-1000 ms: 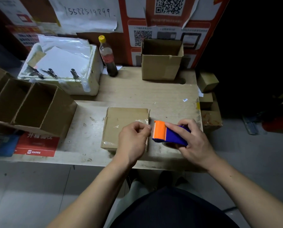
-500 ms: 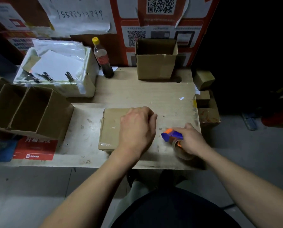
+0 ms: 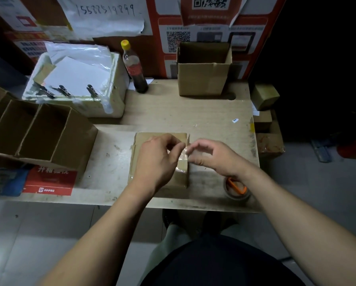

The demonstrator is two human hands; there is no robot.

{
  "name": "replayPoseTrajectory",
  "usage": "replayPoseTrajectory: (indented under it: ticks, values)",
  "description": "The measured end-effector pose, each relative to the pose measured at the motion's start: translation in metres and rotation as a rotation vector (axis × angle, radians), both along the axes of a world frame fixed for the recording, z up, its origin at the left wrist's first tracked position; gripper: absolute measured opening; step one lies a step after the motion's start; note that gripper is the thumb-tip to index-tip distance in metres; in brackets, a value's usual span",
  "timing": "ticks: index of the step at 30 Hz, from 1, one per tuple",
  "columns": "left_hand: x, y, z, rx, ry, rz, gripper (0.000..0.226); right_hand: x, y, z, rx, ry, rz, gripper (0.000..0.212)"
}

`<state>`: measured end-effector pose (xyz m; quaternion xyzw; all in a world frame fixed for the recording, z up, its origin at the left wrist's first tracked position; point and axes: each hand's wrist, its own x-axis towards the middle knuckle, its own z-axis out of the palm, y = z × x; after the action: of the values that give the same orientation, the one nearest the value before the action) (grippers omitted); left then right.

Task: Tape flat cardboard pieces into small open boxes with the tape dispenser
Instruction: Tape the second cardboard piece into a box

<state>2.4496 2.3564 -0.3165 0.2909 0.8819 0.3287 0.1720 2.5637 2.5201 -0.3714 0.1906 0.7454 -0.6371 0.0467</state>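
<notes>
A small brown cardboard box [image 3: 144,139] lies on the table [image 3: 173,114] in front of me, with clear tape along its right edge. My left hand [image 3: 156,159] rests on top of it, fingers curled, pinching the clear tape end [image 3: 183,152] at the right edge. My right hand [image 3: 210,155] is just right of the box, its fingertips pinching the same tape. The tape dispenser [image 3: 236,187], orange with a brown roll, lies on the table near the front edge, partly hidden under my right forearm.
An open cardboard box [image 3: 202,79] stands at the back, a cola bottle [image 3: 132,67] beside it, a white foam box [image 3: 102,104] of papers at back left. Divided cardboard boxes [image 3: 38,133] sit left. Small taped boxes [image 3: 265,97] are stacked off the table's right edge.
My right hand set the tape dispenser down near the front edge and moved up to the box's right edge. My left hand shifted to pinch the tape there.
</notes>
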Motion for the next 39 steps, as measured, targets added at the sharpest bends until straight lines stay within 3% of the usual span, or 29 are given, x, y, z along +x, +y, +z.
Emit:
replayPoseTrajectory:
  ticks: [2,7,11,16,22,26,35,39]
  values:
    - [-0.007,-0.008,-0.010,0.000,-0.047,0.074,0.015,-0.005,-0.005,-0.017,0.017,-0.039,0.033,0.028]
    - [-0.006,-0.016,-0.053,-0.049,-0.087,0.154,0.018,0.003,-0.012,-0.041,-0.318,-0.186,-0.198,0.020]
    - [0.001,-0.014,-0.089,-0.064,-0.081,0.189,0.021,0.006,-0.016,-0.061,-0.308,-0.346,-0.314,0.029]
    - [0.000,-0.014,-0.116,-0.132,0.038,0.170,0.027,0.009,-0.007,-0.069,-0.322,-0.405,-0.372,0.026]
    - [-0.001,-0.013,-0.127,-0.198,0.206,0.123,0.027,0.005,-0.010,-0.081,-0.352,-0.266,-0.538,0.016]
    - [0.002,-0.011,-0.127,-0.239,0.357,0.058,0.025,0.006,-0.023,-0.091,-0.439,-0.245,-0.636,0.028]
    - [-0.001,-0.015,-0.149,-0.277,0.689,-0.070,0.033,-0.006,-0.057,-0.117,-0.366,-0.239,-0.834,0.037]
    - [-0.003,-0.016,-0.151,-0.296,0.742,-0.054,0.034,-0.015,-0.067,-0.126,-0.461,-0.249,-0.889,0.046]
